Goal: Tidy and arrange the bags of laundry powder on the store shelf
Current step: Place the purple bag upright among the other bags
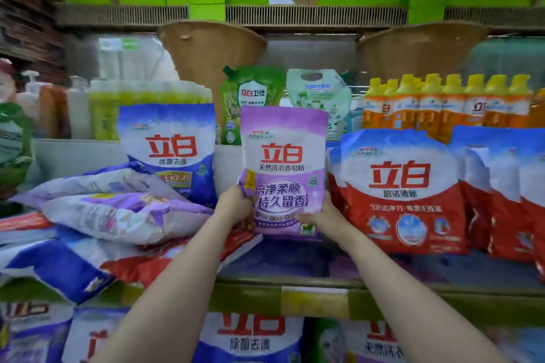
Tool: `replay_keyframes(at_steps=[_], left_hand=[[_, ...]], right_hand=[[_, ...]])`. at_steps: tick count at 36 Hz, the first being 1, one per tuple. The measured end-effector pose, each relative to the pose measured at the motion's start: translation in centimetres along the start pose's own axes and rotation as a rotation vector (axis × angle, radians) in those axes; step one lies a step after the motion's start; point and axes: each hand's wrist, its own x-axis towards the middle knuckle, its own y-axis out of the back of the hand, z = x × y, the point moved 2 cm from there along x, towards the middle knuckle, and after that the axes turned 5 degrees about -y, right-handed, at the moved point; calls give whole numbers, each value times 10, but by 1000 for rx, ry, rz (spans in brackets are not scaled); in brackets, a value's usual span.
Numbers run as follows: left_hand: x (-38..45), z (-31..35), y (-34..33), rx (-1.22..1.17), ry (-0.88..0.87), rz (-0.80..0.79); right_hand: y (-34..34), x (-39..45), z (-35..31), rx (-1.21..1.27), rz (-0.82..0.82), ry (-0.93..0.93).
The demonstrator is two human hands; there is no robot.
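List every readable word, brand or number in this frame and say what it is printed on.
"立白", "天然洗衣香皂粉", "倍净柔顺 持久留香": purple bag, held upright by the left hand and right hand.
"立白", "除菌去渍": blue bag.
"立白", "超洁清新": red bag.
"立白卫仕": green pouch.
"立白": orange bottles.
"除菌去渍": lower-shelf bag.
Smaller print: too blurred to read.

Both hands grip one upright bag [283, 168] at its lower corners, left hand [236, 205] and right hand [321, 216]. Left of the grip stands another bag [171, 150], with toppled bags [118, 215] heaped before it. Right of the grip stands a row of bags [398, 191]. Behind it, pouches [250, 97] and bottles [442, 106].
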Motion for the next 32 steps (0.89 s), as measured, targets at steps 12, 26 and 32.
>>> replay_keyframes(at_steps=[12, 26, 32], left_hand=[[7, -7, -9, 41, 55, 30], [-26, 9, -9, 446, -173, 185], [-36, 12, 62, 687, -272, 157]], right_hand=[[3, 7, 5, 11, -10, -5], [-2, -33, -33, -810, 503, 403], [-46, -39, -60, -964, 459, 679]])
